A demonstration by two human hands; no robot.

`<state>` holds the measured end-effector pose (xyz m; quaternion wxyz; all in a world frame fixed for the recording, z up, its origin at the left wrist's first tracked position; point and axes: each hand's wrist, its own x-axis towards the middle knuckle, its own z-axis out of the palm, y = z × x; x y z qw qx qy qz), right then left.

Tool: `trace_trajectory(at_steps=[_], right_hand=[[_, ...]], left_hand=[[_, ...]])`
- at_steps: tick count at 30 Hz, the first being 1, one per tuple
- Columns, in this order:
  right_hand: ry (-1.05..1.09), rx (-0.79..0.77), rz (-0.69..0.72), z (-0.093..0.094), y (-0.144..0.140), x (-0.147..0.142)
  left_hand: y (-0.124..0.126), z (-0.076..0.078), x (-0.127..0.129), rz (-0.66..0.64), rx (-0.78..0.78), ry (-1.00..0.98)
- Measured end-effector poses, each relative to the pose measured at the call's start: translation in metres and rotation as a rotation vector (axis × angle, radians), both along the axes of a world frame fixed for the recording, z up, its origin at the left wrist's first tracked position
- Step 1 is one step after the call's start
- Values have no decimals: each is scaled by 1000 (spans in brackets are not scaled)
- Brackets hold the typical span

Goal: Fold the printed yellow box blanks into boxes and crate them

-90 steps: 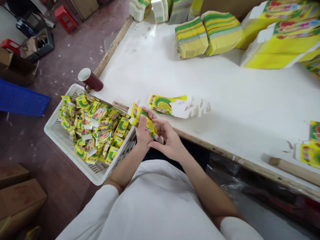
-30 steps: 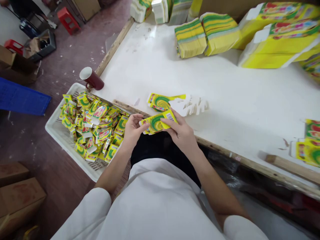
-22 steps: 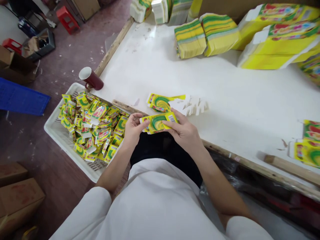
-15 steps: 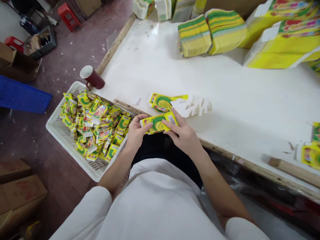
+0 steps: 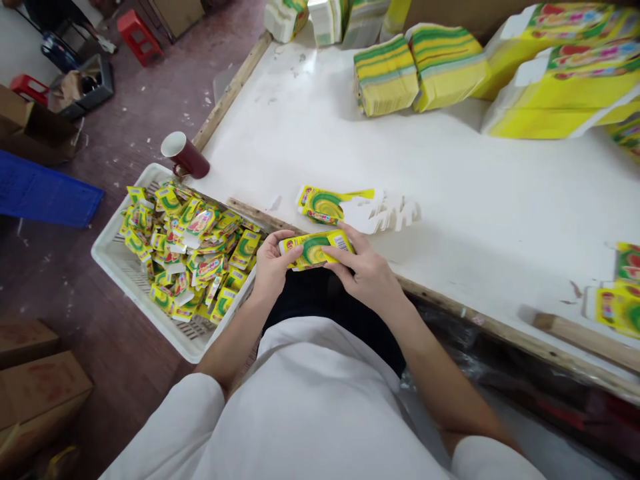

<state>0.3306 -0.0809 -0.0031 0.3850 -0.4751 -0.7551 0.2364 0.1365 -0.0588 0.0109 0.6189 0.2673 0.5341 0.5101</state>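
The left hand (image 5: 273, 270) and the right hand (image 5: 369, 272) hold 1 yellow-green carton (image 5: 314, 249) between them, just off the near edge of the white table (image 5: 480, 207). The left thumb presses on its left end, fingers curled behind; the right thumb and fingers pinch the barcode end. 3 seconds ago the carton in hand slanted steeply inside the left grip, a white flap showing at its lower end; now it lies crosswise, nearly level. The grip matches that of 0.5 seconds ago. The flat carton blanks (image 5: 323, 205) and the filled basket (image 5: 111, 257) stay put.
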Motion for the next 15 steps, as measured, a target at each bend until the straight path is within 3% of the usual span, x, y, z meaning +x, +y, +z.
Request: trace_trajectory(at_steps=[7,12,15], right_hand=[[97,17,72,-3,2,7],[56,82,-6,-9,2,4],[35,56,22,-8,3,4]], left_hand=[[-1,2,-4,-14,4,0],[0,1,-1,-16,62,37],[2,0,-1,-49,52,43]])
